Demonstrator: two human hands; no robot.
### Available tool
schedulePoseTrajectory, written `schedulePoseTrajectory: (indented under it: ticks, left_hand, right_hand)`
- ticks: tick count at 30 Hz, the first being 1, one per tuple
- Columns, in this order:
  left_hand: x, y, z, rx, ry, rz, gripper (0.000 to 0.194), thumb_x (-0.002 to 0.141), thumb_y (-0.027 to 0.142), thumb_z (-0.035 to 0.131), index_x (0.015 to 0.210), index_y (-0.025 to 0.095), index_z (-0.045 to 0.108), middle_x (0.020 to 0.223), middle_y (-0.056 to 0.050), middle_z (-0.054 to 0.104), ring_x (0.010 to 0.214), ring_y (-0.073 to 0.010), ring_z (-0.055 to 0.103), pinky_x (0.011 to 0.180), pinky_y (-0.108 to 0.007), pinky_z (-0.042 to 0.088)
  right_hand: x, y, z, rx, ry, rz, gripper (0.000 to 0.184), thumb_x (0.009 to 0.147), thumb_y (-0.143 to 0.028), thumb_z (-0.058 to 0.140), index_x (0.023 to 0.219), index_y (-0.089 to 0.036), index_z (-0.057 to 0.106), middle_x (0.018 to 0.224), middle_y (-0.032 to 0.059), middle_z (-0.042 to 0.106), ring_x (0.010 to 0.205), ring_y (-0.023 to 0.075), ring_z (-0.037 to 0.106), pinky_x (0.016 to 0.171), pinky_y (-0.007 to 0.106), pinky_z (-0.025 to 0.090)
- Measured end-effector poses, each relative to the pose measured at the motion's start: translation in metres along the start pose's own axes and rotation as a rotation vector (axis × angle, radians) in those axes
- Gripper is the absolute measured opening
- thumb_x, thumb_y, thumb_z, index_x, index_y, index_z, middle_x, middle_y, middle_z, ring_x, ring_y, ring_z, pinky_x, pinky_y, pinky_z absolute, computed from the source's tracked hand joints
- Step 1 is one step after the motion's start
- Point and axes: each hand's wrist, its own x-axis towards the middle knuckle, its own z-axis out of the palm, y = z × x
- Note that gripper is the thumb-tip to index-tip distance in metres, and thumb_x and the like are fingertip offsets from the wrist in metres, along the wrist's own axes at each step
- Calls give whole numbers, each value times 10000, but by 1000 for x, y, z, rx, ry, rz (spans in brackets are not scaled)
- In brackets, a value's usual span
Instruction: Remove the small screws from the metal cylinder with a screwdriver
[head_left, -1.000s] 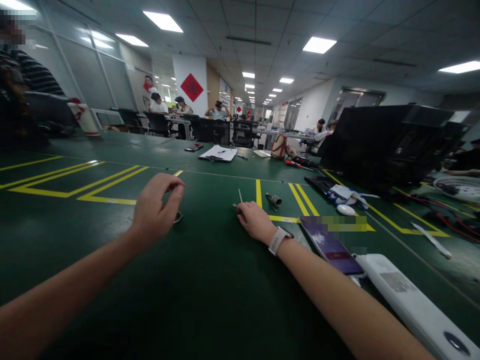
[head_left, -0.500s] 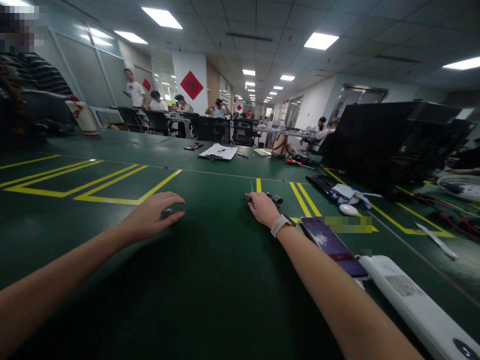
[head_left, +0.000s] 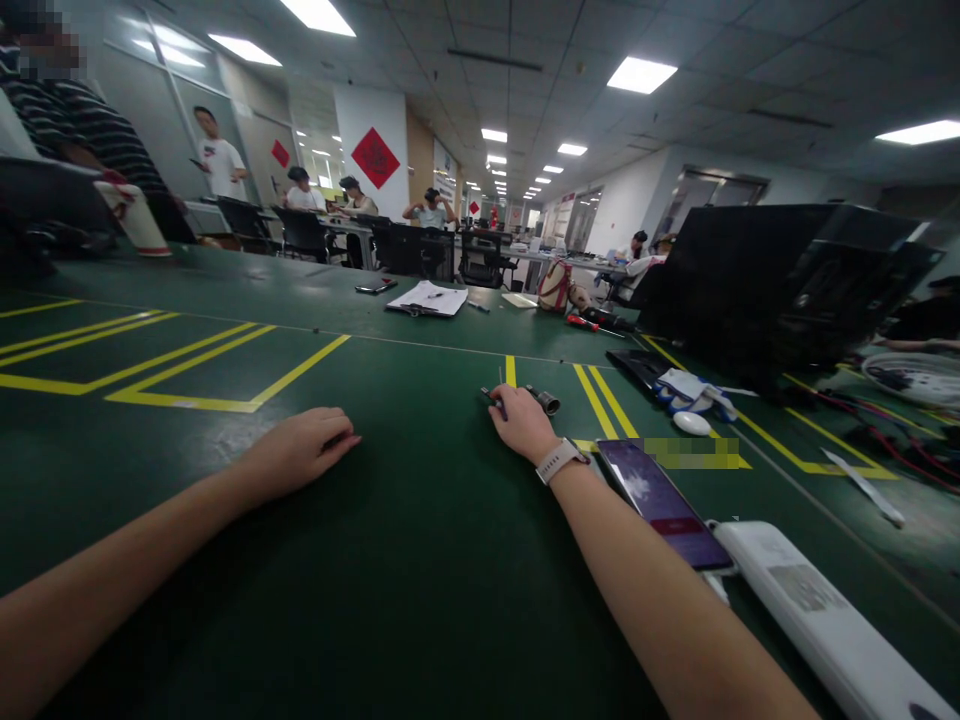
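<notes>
My left hand [head_left: 306, 455] is low over the green tabletop [head_left: 420, 520], its fingers curled in towards the thumb. Whatever lies inside that grip, if anything, is hidden. Farther right, my right hand [head_left: 521, 420], with a light-banded watch [head_left: 559, 460] on the wrist, rests on the table with its fingers closed. Small thin dark and metallic pieces [head_left: 486, 392] poke out at its fingertips, too small to name. Just behind the knuckles lies a short metal cylinder [head_left: 551, 402] with a round open end.
A phone [head_left: 664, 505] and a white power bank-like block [head_left: 817, 600] lie beside my right forearm. Beyond are gloves [head_left: 690, 390], a white mouse-shaped object [head_left: 691, 424], a red screwdriver [head_left: 583, 323], a clipboard with papers [head_left: 427, 299] and a large black case [head_left: 750, 280].
My left hand has closed its fingers and shifted slightly down and to the left. My right hand stays over the same spot. The whole view has tilted a little.
</notes>
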Motion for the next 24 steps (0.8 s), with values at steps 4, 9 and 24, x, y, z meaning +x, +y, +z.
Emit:
schedulePoseTrajectory:
  ticks: [4, 9, 24]
  left_hand:
    - [-3, 4, 0, 33, 6, -29, 191, 841, 265, 464, 688, 191, 552, 673, 1, 541, 641, -160, 514, 588, -265, 389]
    - [-5, 12, 3, 67, -32, -77, 256, 843, 316, 437, 655, 176, 541, 652, -23, 540, 620, -175, 504, 574, -278, 361]
    - [-14, 37, -9, 54, -64, -127, 266, 847, 286, 421, 638, 166, 535, 649, -33, 516, 635, -184, 487, 588, -275, 325]
  right_hand:
    - [-2, -1, -5, 0, 28, -6, 205, 868, -207, 455, 1041, -136, 539, 987, 122, 628, 936, 223, 560, 806, 332, 447]
    - [-5, -14, -15, -51, 72, -33, 220, 854, -141, 421, 1035, -136, 547, 1030, 133, 618, 998, 251, 509, 839, 369, 416]
    - [-33, -52, -18, -120, 16, -180, 256, 817, -79, 416, 1017, -136, 564, 1021, 116, 623, 1004, 241, 503, 867, 371, 401]
